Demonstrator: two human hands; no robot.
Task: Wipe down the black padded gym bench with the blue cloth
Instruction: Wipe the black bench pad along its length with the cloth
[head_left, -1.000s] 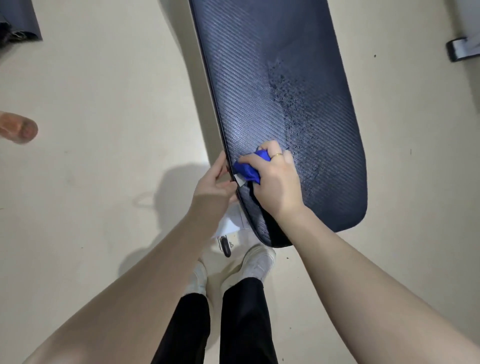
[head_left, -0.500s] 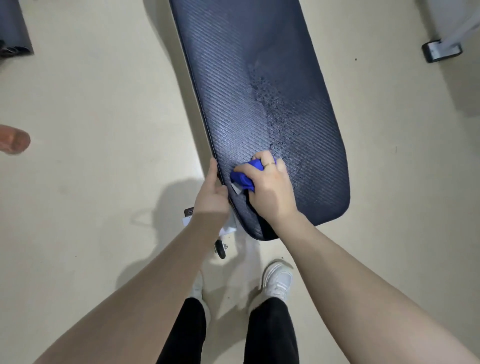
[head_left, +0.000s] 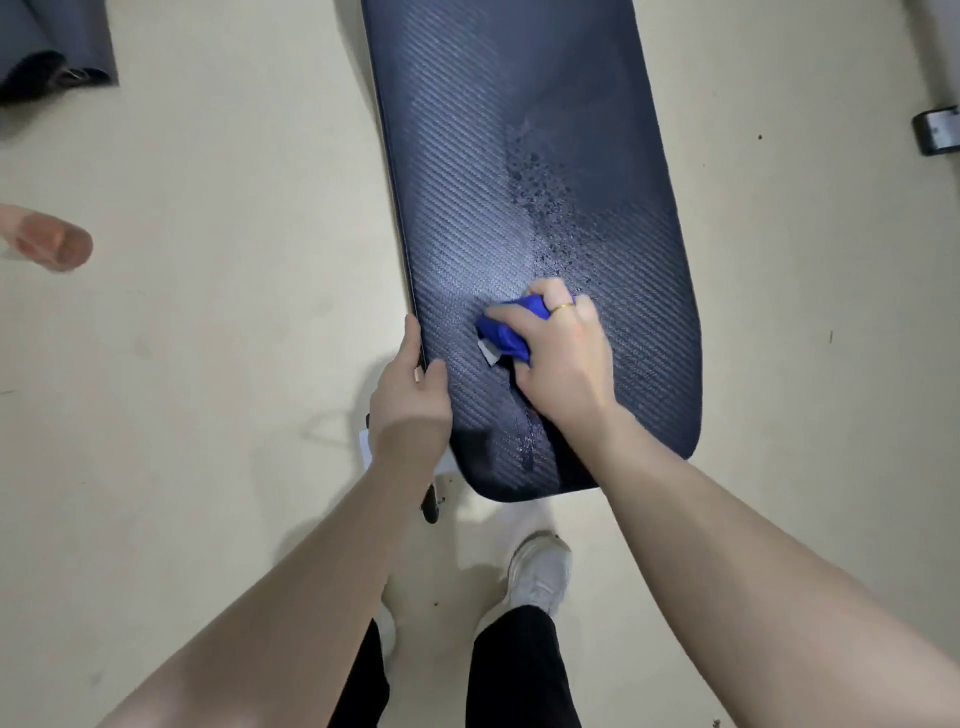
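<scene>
The black padded bench (head_left: 524, 171) runs from the top of the head view down to its rounded near end, its woven-pattern surface speckled with wet droplets right of centre. My right hand (head_left: 563, 358) presses a bunched blue cloth (head_left: 506, 332) with a small white tag onto the pad near that end. My left hand (head_left: 413, 395) grips the bench's left edge, thumb on top and fingers wrapped over the side.
The floor is beige all around. A black bench foot (head_left: 430, 506) and a white label peek out under the left edge. My white shoes (head_left: 537, 577) stand just before the bench end. A grey equipment foot (head_left: 937, 130) sits at right, dark gear (head_left: 52, 52) at upper left, a pinkish object (head_left: 49, 241) at left.
My right hand with the cloth has slid rightward from the left edge toward the middle of the pad. The left hand keeps its hold on the edge. My right foot stepped forward.
</scene>
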